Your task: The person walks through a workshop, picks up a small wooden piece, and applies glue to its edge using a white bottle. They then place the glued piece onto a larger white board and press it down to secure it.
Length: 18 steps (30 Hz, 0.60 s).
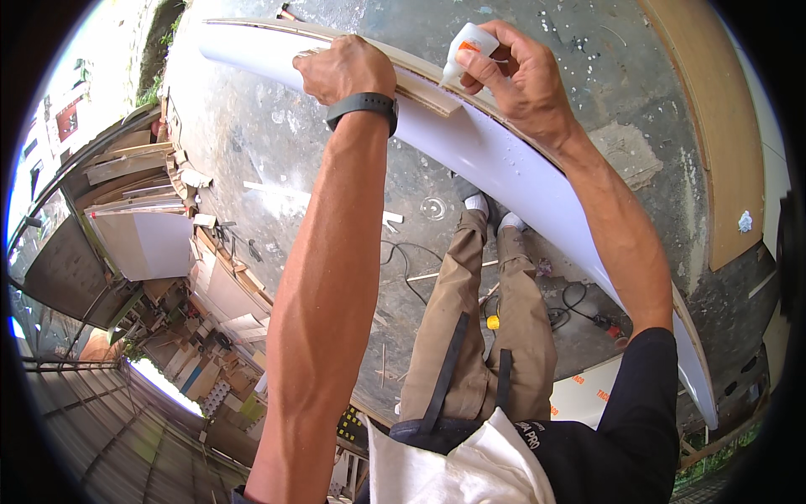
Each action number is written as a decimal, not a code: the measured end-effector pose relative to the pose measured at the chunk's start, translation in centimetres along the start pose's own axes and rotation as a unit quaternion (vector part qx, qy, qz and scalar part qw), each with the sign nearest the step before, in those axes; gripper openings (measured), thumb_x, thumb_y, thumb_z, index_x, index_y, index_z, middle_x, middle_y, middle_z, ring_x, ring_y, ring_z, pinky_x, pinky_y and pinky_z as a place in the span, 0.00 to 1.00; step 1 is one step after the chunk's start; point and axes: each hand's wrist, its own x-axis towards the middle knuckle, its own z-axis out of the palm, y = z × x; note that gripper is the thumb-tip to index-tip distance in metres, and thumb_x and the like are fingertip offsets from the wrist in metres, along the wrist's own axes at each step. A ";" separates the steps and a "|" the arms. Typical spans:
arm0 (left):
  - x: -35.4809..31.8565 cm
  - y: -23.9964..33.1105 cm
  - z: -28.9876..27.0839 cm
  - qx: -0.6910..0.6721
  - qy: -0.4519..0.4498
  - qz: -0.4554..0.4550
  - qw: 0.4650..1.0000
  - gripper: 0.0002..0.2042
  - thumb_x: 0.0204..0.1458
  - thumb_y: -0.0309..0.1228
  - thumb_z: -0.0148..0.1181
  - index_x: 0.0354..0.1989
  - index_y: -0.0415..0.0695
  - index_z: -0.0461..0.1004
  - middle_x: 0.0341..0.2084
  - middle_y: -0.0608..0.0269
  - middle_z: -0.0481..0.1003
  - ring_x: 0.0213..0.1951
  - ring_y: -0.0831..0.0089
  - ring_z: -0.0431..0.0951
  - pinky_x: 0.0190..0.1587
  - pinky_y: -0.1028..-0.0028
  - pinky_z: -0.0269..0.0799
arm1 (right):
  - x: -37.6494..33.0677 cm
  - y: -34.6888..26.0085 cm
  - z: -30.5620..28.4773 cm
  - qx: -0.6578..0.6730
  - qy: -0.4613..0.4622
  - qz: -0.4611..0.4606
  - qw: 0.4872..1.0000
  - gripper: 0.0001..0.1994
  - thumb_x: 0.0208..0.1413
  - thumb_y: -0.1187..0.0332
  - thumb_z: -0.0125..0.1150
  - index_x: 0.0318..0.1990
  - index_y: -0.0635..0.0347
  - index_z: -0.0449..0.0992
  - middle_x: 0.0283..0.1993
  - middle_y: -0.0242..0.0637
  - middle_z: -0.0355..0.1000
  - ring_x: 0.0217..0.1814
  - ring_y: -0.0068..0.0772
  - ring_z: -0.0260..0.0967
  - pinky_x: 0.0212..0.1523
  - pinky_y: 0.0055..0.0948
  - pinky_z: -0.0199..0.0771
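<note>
Single head fisheye, looking down, close on hands (420,71); rim perhaps warped.

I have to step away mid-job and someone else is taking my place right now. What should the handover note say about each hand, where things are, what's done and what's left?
Left hand: pressing down on a thin wooden strip that lies along the top edge of the white panel.
Right hand: gripping a small white glue bottle, nozzle tipped down at the strip's end.
Panel: stands on edge, long and white, running away to the right past the knees.
Done: the strip is seated on the edge under the left hand.
Left: whether glue is already laid cannot be told; the edge to the right of the strip looks bare.
</note>
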 end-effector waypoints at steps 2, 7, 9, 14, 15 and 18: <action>0.0 0.0 0.0 0.004 0.005 0.001 1.000 0.15 0.62 0.27 0.54 0.53 0.31 0.65 0.42 0.34 0.77 0.41 0.45 0.85 0.46 0.59 0.89 | 0.0 0.0 0.0 0.019 0.008 0.018 1.000 0.13 0.65 0.63 0.65 0.49 0.63 0.76 0.38 0.36 0.80 0.36 0.22 0.80 0.40 0.23 0.83; -0.3 0.3 -0.2 -0.036 0.007 -0.017 0.999 0.20 0.61 0.31 0.60 0.53 0.27 0.67 0.48 0.31 0.75 0.46 0.44 0.83 0.53 0.57 0.83 | 0.4 0.2 0.5 0.022 -0.004 0.012 1.000 0.13 0.65 0.65 0.65 0.50 0.63 0.76 0.38 0.35 0.80 0.34 0.20 0.79 0.38 0.22 0.82; -0.3 0.1 -0.2 -0.010 0.000 0.001 1.000 0.15 0.63 0.27 0.53 0.53 0.30 0.65 0.42 0.34 0.77 0.41 0.46 0.85 0.46 0.59 0.89 | 0.5 0.2 0.6 0.014 -0.001 0.009 1.000 0.13 0.65 0.65 0.65 0.50 0.64 0.76 0.37 0.35 0.80 0.33 0.20 0.79 0.37 0.22 0.81; -0.1 0.1 -0.1 0.009 0.000 0.004 1.000 0.15 0.63 0.27 0.53 0.53 0.30 0.65 0.42 0.34 0.77 0.41 0.46 0.85 0.45 0.59 0.89 | 0.7 -0.1 0.8 -0.001 0.004 -0.001 1.000 0.14 0.65 0.66 0.65 0.51 0.65 0.76 0.37 0.35 0.80 0.32 0.20 0.79 0.35 0.23 0.81; -0.3 0.1 0.0 0.005 -0.001 0.004 1.000 0.15 0.63 0.27 0.53 0.53 0.30 0.65 0.42 0.34 0.77 0.41 0.45 0.85 0.45 0.59 0.89 | 0.7 0.0 0.8 -0.004 0.006 -0.002 1.000 0.14 0.65 0.65 0.65 0.51 0.65 0.76 0.37 0.35 0.80 0.32 0.20 0.79 0.35 0.23 0.81; 0.0 0.1 -0.2 0.008 0.012 0.008 1.000 0.15 0.62 0.27 0.53 0.53 0.31 0.65 0.42 0.34 0.77 0.41 0.45 0.85 0.45 0.59 0.89 | 0.9 -0.1 1.1 -0.010 0.006 -0.009 1.000 0.14 0.65 0.65 0.65 0.51 0.65 0.76 0.37 0.35 0.81 0.32 0.20 0.79 0.35 0.23 0.81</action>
